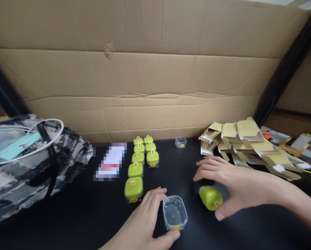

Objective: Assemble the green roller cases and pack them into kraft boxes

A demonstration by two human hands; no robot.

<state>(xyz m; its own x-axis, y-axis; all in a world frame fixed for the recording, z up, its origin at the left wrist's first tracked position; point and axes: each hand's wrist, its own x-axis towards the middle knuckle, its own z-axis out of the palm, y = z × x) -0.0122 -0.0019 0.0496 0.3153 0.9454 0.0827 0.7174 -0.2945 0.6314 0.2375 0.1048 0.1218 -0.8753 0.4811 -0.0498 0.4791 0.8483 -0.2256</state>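
My left hand (150, 218) curls around a small clear plastic container (174, 212) with a yellow label low on its front. Its fingertips rest at the container's back left corner and its thumb at the front. Inside, the container looks empty, and it has no lid on. To the right, my right hand (220, 180) arches over a green lid (212, 198) with a small handle. Those fingers are spread, and the thumb is close to the lid's edge; whether it touches is unclear. The lid looks tilted and slightly blurred.
Two rows of green-lidded containers (134, 188) stand left of centre. Farther back is another clear container (180, 142) without a lid. Flattened cardboard boxes (249, 139) pile up at right. A patterned bag (67, 166) lies at left, beside a pixelated item (111, 161). Cardboard (150, 76) walls the back.
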